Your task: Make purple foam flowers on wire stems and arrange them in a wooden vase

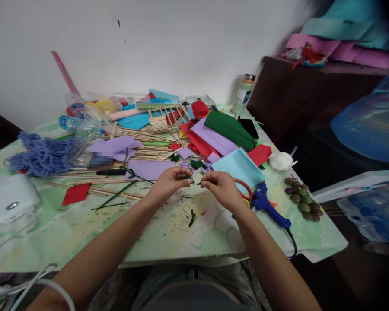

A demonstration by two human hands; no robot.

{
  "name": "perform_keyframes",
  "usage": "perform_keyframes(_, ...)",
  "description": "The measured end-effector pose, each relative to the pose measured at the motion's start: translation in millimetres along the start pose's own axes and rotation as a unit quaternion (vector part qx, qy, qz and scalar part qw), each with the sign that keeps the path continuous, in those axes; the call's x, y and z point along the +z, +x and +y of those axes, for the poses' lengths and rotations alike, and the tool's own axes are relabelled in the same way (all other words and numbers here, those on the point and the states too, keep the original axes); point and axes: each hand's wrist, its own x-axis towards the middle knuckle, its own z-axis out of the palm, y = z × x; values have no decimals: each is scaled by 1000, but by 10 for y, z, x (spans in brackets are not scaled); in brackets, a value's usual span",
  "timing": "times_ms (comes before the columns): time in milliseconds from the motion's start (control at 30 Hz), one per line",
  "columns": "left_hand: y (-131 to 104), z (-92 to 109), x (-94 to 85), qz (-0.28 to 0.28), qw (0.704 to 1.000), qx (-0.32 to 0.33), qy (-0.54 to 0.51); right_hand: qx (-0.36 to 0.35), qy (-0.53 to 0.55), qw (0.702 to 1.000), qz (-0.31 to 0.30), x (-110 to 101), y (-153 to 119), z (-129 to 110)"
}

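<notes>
My left hand (171,185) is closed in a pinch on a small dark green paper piece (188,177) above the front of the table. Facing it a short gap away, my right hand (223,188) pinches another dark green scrap (199,183), of which only a pointed tip shows. Whether the two scraps are joined I cannot tell. Dark green strips (192,218) lie on the table below my hands. Beyond my fingers are purple paper pieces (184,152) and a dark green scrap (196,164). Scissors with a red handle (244,186) lie partly hidden behind my right wrist.
A blue glue gun (270,209) and grapes (303,198) are at the right. Light blue paper (238,168), a dark green roll (230,129) and wooden sticks (149,152) fill the back. Blue yarn (42,155) and a white box (13,198) sit left. A bottle (243,95) stands behind.
</notes>
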Motion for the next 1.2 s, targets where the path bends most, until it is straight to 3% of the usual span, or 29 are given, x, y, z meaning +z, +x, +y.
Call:
perform_keyframes(133,-3,-52,-68,13,1000,-12,10,-44,-136,989,-43,105,-64,136)
perform_keyframes(200,-5,-70,-79,17,1000,-18,11,-92,-210,973,-22,112,-151,154)
perform_keyframes(267,-8,-90,-84,24,999,-27,14,-111,-258,959,39,37,-297,166)
perform_keyframes(333,-11,-118,-88,30,999,-39,15,-81,-307,939,130,-120,-503,213)
perform_keyframes(433,-15,-162,-86,37,998,-56,0,5,-430,866,255,-441,-871,393)
perform_keyframes(500,-21,-180,-69,38,997,-63,-15,51,-488,829,268,-647,-1085,566)
perform_keyframes(633,-44,-180,0,33,996,-71,-52,39,-523,833,179,-912,-1277,866)
perform_keyframes(767,-66,-178,51,39,992,-81,-85,35,-531,833,152,-1017,-1263,938)
perform_keyframes(867,-76,-179,64,45,993,-72,-85,30,-519,839,162,-1074,-1292,852)
perform_keyframes(933,-82,-176,70,52,994,-61,-79,22,-503,837,214,-1080,-1347,744)
perform_keyframes(1000,-89,-168,79,59,994,-49,-72,-7,-463,843,273,-1019,-1405,603)
perform_keyframes(1067,-99,-158,91,60,995,-40,-65,-64,-403,865,293,-869,-1435,446)
perform_keyframes(1133,-110,-152,103,57,996,-37,-59,-134,-338,895,259,-647,-1418,297)
perform_keyframes(1200,-121,-154,113,54,996,-36,-55,-197,-283,920,188,-400,-1354,184)
